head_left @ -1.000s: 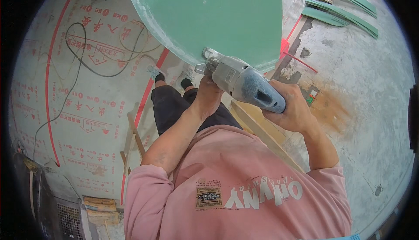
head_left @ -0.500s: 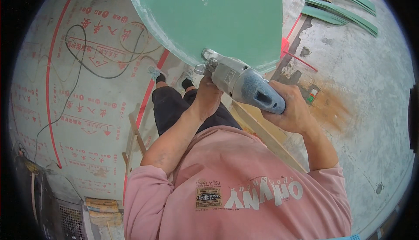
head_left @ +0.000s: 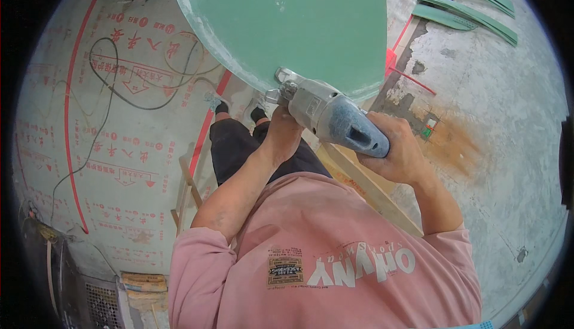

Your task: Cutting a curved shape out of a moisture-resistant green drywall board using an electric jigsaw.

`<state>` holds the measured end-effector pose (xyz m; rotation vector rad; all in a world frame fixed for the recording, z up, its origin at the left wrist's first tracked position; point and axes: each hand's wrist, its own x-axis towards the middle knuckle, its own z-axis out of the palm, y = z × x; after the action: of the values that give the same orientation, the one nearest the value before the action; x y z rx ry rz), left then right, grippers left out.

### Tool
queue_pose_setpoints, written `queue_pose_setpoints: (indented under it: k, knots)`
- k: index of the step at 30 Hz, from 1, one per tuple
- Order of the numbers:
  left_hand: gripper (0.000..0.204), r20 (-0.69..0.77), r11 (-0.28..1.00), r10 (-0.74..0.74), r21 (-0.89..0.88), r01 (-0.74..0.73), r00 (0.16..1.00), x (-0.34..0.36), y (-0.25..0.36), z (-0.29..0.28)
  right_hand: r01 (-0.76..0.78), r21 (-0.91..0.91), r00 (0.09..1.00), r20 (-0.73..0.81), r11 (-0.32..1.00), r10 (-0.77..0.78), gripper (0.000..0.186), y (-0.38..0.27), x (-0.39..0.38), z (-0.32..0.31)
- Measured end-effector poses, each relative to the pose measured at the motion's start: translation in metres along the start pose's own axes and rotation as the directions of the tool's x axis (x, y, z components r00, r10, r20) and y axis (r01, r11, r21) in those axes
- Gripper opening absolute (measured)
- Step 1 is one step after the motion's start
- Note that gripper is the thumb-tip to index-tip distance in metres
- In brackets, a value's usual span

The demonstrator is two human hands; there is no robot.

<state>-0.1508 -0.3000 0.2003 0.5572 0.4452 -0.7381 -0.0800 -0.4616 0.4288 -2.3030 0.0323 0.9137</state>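
A dusty grey power tool with a blue rear housing and a metal front end lies slantwise across my two hands. My right hand is wrapped round its rear end. Under the front part, my left hand is closed on the tool, its fingers partly hidden beneath the body. The metal front meets the near curved edge of a large green board, which carries pale dust along its left rim. Whether the tool touches the board underneath is hidden.
A dark cable loops over the printed floor covering at left. Curved green strips lie on the concrete at far right. A wooden beam runs beside my legs, and a red rod lies right of the board.
The tool's rear end and my right hand have shifted very slightly left. Both hands keep their hold, and the metal front stays at the board's edge.
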Motion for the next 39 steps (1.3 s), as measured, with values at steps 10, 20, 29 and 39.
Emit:
queue_pose_setpoints:
  k: [10,20,29,39]
  knots:
    - [0.017,-0.017,0.997,-0.055,-0.049,0.054,0.998,-0.006,0.016,0.005,0.017,-0.024,0.999,-0.032,1.000,-0.018,0.022,-0.006,0.001,0.003]
    - [0.021,-0.038,0.982,-0.125,-0.146,0.118,0.991,-0.008,0.034,0.011,-0.022,0.015,0.999,-0.026,1.000,0.022,0.025,-0.010,0.000,0.006]
    - [0.029,0.034,0.997,-0.015,0.077,0.012,0.999,-0.009,0.028,-0.007,-0.044,0.011,0.999,-0.021,0.999,0.044,0.023,-0.017,0.002,0.006]
    - [0.032,0.001,0.978,-0.118,-0.173,0.116,0.993,-0.011,0.041,0.002,-0.076,0.032,0.997,-0.004,0.997,0.077,0.025,-0.019,0.003,0.008]
